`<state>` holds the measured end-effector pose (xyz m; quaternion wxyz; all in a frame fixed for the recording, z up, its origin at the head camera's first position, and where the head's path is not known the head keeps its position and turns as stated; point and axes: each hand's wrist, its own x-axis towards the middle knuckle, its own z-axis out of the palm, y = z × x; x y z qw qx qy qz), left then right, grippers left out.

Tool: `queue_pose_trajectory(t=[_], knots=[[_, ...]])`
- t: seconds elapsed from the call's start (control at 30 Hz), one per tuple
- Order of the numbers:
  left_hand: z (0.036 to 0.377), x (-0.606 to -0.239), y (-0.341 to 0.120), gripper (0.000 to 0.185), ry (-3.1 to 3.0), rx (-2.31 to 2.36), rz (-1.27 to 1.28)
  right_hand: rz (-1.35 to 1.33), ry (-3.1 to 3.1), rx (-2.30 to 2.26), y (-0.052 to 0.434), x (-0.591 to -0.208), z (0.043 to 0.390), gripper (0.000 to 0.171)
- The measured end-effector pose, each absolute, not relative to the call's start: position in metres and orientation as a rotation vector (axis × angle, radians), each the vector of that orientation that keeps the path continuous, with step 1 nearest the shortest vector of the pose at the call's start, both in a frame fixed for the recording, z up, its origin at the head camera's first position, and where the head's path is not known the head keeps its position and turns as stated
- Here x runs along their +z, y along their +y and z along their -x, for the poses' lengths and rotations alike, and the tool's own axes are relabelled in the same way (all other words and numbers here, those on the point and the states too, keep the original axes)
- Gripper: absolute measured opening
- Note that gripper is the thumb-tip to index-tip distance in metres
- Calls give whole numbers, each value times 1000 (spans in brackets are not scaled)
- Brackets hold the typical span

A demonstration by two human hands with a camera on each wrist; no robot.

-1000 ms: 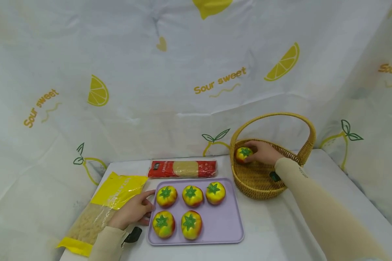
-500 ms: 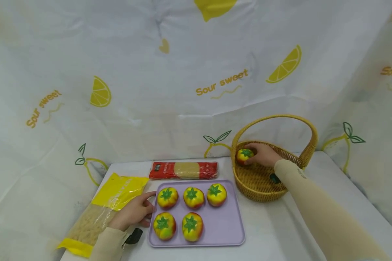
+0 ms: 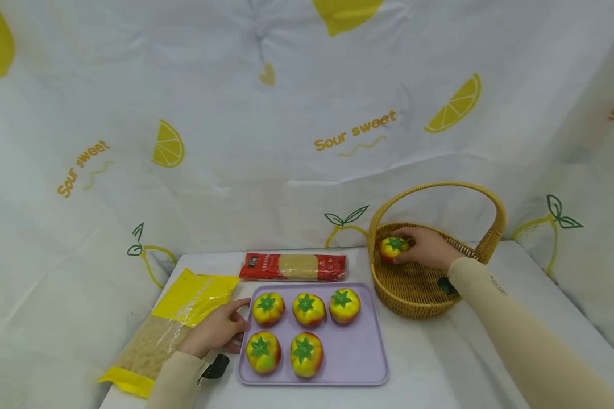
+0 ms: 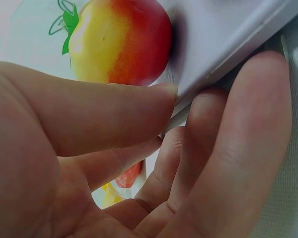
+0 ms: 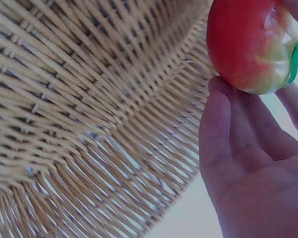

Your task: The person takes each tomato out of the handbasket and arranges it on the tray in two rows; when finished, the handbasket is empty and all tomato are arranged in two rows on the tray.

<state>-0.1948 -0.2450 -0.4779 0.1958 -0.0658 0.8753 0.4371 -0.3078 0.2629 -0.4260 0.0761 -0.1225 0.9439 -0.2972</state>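
Head view, right of centre: my right hand (image 3: 426,248) is inside the wicker basket (image 3: 414,295), fingers curled round a toy tomato (image 3: 394,248) that sits against the basket's far left wall, just below the rim. The basket stands on the white bench (image 3: 440,363) with its arched handle upright over my hand. Nothing else shows in the part of the basket I can see.

Right wrist view shows the same grip up close: the tomato (image 5: 253,44) fills the upper right of the frame, held by my fingers (image 5: 223,134), with the woven basket wall (image 5: 89,99) across the left.

Lower centre of the head view holds a lilac tray (image 3: 355,358) carrying five more tomatoes, three in the back row and two in the front row at the left; the tray's front right part is bare. My left hand (image 3: 217,329) rests at the tray's left edge. In the left wrist view my relaxed fingers (image 4: 238,148) lie along the tray rim (image 4: 228,64) and hold nothing.

The held tomato is round, red shading to yellow, with a green star-shaped leaf cap on top.

Behind the tray lies a red packet of noodles (image 3: 293,266); at the lower left a yellow and clear bag (image 3: 174,326) lies flat.
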Motion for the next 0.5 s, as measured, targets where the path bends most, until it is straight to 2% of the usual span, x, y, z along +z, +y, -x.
queue_pose_trajectory(t=[0.2,0.5], knots=[[195,-476,-245,62,2448,1224,182,463,2887,-855,261,-413,283,74],[195,-475,-245,63,2452,1211,174,503,2953,-876,238,-389,225,73]])
